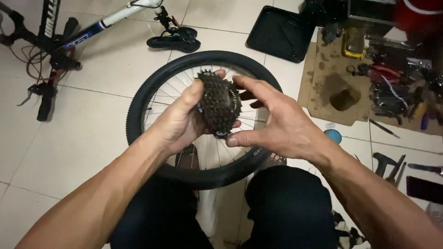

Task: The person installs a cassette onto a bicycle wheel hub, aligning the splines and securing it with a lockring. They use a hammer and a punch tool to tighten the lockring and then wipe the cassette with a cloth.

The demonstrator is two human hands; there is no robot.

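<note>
A dark, greasy stack of bicycle sprockets [218, 107] is held up in front of me over a spoked bicycle wheel [152, 87] with a black tyre that lies flat on the tiled floor. My left hand [177, 122] cups the sprocket stack from the left, fingers wrapped over its top. From the right, my right hand [277, 122] touches it, fingers on its upper edge and thumb under its lower edge. Both forearms reach in from the bottom of the view above my dark-trousered knees.
A blue and white bicycle frame [78, 34] lies at the top left with a black saddle [174, 40] beside it. A black tray [280, 33] sits at the top centre. On stained cardboard [330, 83] to the right lie several hand tools [392, 87].
</note>
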